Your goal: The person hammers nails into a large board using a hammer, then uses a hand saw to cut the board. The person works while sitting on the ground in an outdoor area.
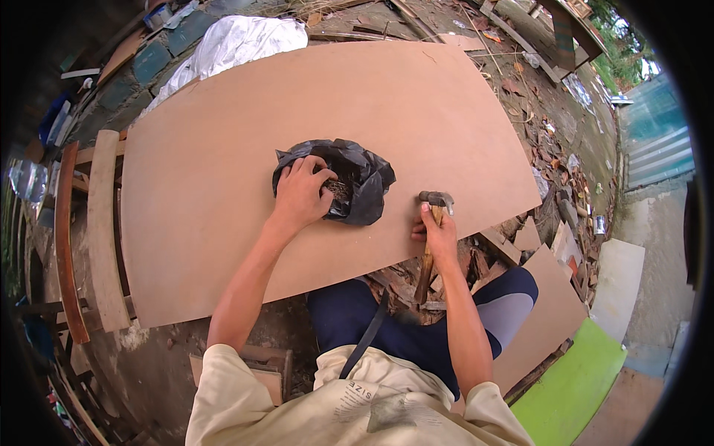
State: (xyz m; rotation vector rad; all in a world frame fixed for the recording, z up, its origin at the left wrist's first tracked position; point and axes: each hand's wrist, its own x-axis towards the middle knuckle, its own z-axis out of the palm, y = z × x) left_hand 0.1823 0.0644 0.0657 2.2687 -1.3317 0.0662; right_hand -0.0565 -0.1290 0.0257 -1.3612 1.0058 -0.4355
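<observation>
A black plastic bag (372, 189), its mouth rolled open, sits near the middle of a large brown board (223, 126). Inside it lies a heap of thin, dark brown pieces that look like nails (339, 192). My left hand (301, 189) rests over the bag's left rim with curled fingers gripping it, the fingertips and thumb close to the heap. To the right, my right hand (437, 232) is closed around a hammer (425, 275) just below its head, over the board's near edge. The wooden handle points down toward my lap.
Wooden slats (108, 230) stand along the board's left side. A white sheet (238, 44) is bunched beyond its far left edge. Scrap wood and dry leaves litter the ground at right, near a green panel (573, 379). My knees are under the near edge.
</observation>
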